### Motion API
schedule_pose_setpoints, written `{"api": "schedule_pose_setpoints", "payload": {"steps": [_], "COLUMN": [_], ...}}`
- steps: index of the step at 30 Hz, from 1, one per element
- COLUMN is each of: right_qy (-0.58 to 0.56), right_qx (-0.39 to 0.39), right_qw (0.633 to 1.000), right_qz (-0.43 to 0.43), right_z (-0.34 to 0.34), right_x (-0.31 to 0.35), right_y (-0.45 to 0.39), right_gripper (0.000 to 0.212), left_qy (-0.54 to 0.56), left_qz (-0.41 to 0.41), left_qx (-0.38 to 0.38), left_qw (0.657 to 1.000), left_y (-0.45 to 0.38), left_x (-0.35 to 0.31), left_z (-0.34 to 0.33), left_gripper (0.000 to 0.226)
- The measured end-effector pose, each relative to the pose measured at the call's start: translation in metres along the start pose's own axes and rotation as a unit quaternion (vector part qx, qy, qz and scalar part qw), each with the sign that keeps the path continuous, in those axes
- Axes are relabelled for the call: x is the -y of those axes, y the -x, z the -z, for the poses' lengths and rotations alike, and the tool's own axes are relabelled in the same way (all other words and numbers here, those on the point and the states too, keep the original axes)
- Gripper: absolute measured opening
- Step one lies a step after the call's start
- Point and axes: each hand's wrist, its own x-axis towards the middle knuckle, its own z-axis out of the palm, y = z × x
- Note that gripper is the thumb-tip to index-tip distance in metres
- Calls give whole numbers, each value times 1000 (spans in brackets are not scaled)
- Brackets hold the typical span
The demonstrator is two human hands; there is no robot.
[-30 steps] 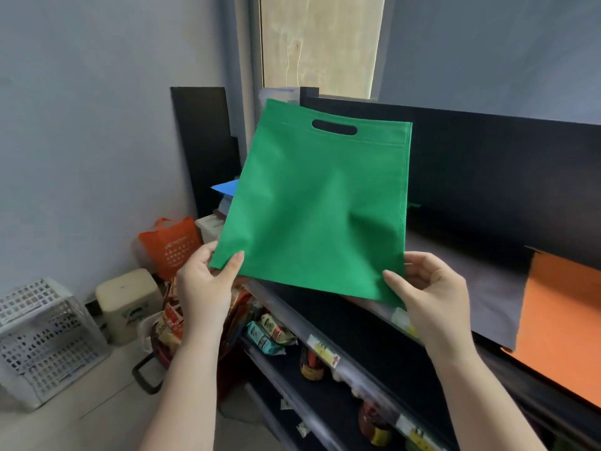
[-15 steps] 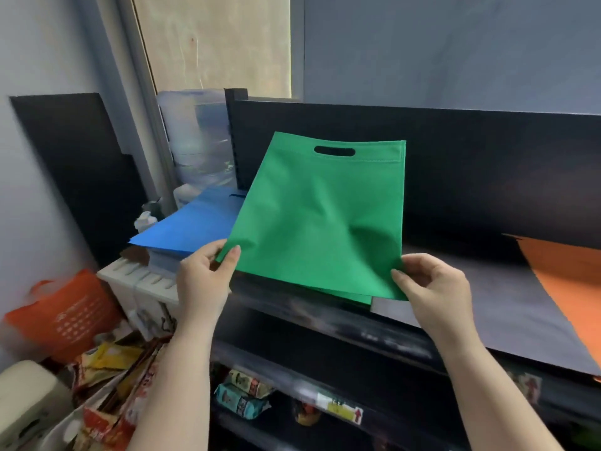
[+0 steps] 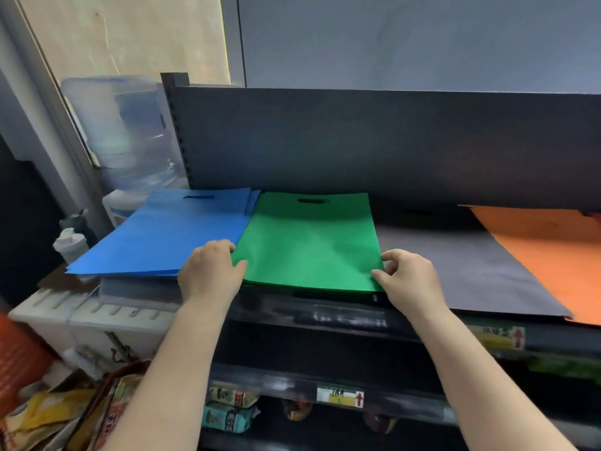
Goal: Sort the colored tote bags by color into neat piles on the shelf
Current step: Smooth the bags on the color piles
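Head view: the left hand (image 3: pixel 208 275) pinches the near left corner of the green bag (image 3: pixel 310 245), thumb on top, other fingers curled at the edge. The right hand (image 3: pixel 408 281) pinches the near right corner, thumb and forefinger on the cloth, the other fingers loosely curled. Each grip has only that corner. The green bag lies flat on the shelf (image 3: pixel 325 315), seemingly on more green beneath, its long axis running straight away from the hands, handle slot at the far end by the back panel. Both hands are equally near; the bag lies directly ahead between them. Left of the green bag, touching its edge, sits the blue pile (image 3: pixel 169 236); right of it lies a grey bag (image 3: pixel 455 265), and beyond that an orange bag (image 3: pixel 553 252). The next move looks like squaring the near edge and letting go.
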Motion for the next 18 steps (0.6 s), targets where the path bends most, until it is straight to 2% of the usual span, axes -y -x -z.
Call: {"api": "schedule_pose_setpoints", "payload": {"steps": [2, 5, 8, 11, 14, 18], "right_qy": [12, 36, 83, 113, 145, 199], "right_qx": [6, 2, -24, -52, -68, -112], "right_qw": [1000, 999, 995, 992, 987, 971], "right_qz": [-4, 21, 46, 36, 1, -73], "right_z": [0, 9, 31, 61, 100, 157], "right_x": [-1, -3, -13, -31, -58, -99], "right_y": [1, 4, 5, 9, 21, 46], "right_gripper": [35, 38, 39, 42, 45, 47], "left_qy": [-31, -18, -8, -2, 23, 48], "left_qz": [-21, -79, -152, -231, -320, -443], "left_qx": [-15, -35, -22, -20, -17, -8], "left_qw": [999, 996, 988, 973, 947, 895], "left_y": [0, -1, -4, -7, -2, 23], "left_x": [-5, -19, -50, -94, -155, -248], "left_z": [0, -4, -9, -16, -24, -31], "left_gripper": [39, 42, 44, 44, 44, 43]}}
